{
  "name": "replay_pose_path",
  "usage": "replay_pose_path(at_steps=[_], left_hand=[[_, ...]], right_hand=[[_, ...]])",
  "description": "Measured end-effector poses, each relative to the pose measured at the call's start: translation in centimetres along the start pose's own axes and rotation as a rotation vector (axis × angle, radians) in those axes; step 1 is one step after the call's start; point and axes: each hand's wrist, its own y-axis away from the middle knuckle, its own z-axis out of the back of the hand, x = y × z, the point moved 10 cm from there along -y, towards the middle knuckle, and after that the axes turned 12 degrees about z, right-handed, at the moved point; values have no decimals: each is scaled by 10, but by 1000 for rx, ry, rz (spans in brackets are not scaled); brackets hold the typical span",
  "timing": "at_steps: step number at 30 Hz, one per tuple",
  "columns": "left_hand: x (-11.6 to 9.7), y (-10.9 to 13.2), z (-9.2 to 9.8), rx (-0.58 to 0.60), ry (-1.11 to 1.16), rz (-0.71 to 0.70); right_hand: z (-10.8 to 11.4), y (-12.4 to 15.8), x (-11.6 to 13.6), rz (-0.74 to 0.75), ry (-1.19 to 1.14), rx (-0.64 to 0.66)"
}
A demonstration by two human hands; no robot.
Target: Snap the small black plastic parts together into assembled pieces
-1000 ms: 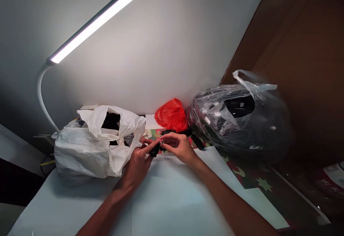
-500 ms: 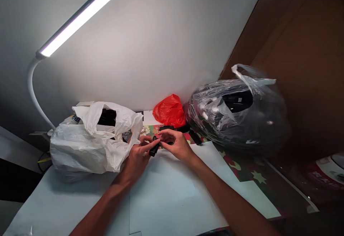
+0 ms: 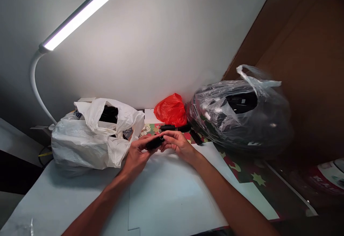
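Observation:
A small black rectangular block point(image 3: 155, 143) is held up over the white sheet, lying on its long side. My left hand point(image 3: 137, 154) is closed around its left end. At the block's right end, the bent fingers of my right hand point(image 3: 182, 147) are closed together; anything small between them is hidden. Just beyond the hands, a similar black part point(image 3: 167, 127) rests on the patterned cloth, beside a little heap of small shiny pieces point(image 3: 145, 131).
A stuffed white plastic bag point(image 3: 80, 146) stands at left, under a lit lamp point(image 3: 88, 13). Behind sits a red bag point(image 3: 171, 110). On the right, a large clear bag point(image 3: 228, 117) of dark items leans by a cardboard sheet point(image 3: 301, 49). A black piece point(image 3: 196, 137) lies nearby.
The black block has been turned from pointing toward me to lying sideways, its long face now showing. My right fingers have shifted to its right end. The view has moved slightly.

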Motion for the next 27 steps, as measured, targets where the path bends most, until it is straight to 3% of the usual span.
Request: replay_pose_path(at_steps=[13, 20, 24, 27], left_hand=[[1, -2, 3, -30, 18, 5], [23, -3, -17, 130, 223, 199], [32, -1, -30, 234, 350, 304], [31, 1, -30, 221, 361, 339]], right_hand=[[1, 1, 0, 124, 38, -76], [6, 0, 13, 235, 242, -91], [-7, 2, 14, 250, 304, -8], [-15, 5, 14, 274, 316, 21]])
